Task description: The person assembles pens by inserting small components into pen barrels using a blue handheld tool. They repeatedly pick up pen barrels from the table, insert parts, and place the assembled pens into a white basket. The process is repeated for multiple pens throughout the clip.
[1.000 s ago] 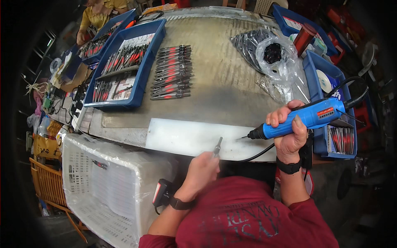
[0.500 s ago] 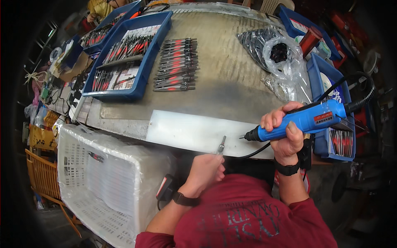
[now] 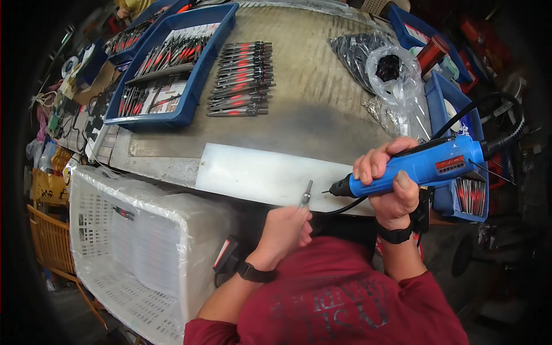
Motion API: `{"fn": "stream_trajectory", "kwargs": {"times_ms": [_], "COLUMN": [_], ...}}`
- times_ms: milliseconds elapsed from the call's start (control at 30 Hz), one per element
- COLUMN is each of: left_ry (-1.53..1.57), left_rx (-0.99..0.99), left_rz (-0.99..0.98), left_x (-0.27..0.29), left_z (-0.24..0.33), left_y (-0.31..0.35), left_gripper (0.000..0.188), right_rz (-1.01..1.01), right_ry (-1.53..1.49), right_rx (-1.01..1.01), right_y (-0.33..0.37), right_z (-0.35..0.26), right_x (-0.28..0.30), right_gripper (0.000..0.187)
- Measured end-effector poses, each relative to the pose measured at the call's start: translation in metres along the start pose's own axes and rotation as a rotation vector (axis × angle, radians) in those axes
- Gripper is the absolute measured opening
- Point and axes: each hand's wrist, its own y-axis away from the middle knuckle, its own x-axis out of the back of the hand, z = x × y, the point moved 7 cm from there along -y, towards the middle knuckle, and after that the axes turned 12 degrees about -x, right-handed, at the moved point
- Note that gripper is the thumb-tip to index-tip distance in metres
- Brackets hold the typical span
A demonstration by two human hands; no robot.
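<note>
My left hand [image 3: 283, 233] is closed round a slim pen-shaped tool [image 3: 306, 195]; only its shiny metal end sticks up past my fingers, and the rest is hidden in my palm. In my right hand [image 3: 397, 198] I grip a blue electric screwdriver [image 3: 425, 167], lying nearly level. Its black nose and thin bit [image 3: 326, 191] point left, a small gap away from the metal end of the tool. Both hands are over the near edge of a white board [image 3: 253, 175]. A column of similar grey, black and red pen-shaped tools [image 3: 241, 80] lies on the table beyond.
Left, a blue tray [image 3: 198, 95] holds many such tools. Below it stands a white plastic-lined crate [image 3: 178, 215]. Plastic bags [image 3: 397, 86] of small parts lie far right, beside a blue bin [image 3: 437, 106]. A black cable [image 3: 506, 98] loops from the screwdriver's rear.
The screwdriver's bit has come a little nearer to the metal end of the tool in my left hand. The whole view has shifted slightly. Both hands keep their hold.
</note>
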Motion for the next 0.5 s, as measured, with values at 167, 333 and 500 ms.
{"fn": "stream_trajectory", "kwargs": {"times_ms": [167, 333, 500], "left_ry": [0.011, 0.012, 0.019], "left_rx": [-0.01, -0.016, -0.024], "left_rz": [-0.001, -0.001, -0.006], "left_x": [-0.002, -0.002, -0.003], "left_z": [0.001, 0.001, 0.001], "left_y": [0.001, 0.002, 0.002], "left_gripper": [0.023, 0.024, 0.023], "right_rz": [-0.021, -0.016, -0.061], "right_ry": [-0.006, 0.084, 0.035], "right_rx": [-0.032, -0.054, -0.079], "right_y": [0.0, 0.0, -0.001], "right_z": [0.005, 0.012, 0.018], "right_x": [-0.007, -0.012, -0.017], "right_gripper": [0.045, 0.042, 0.045]}}
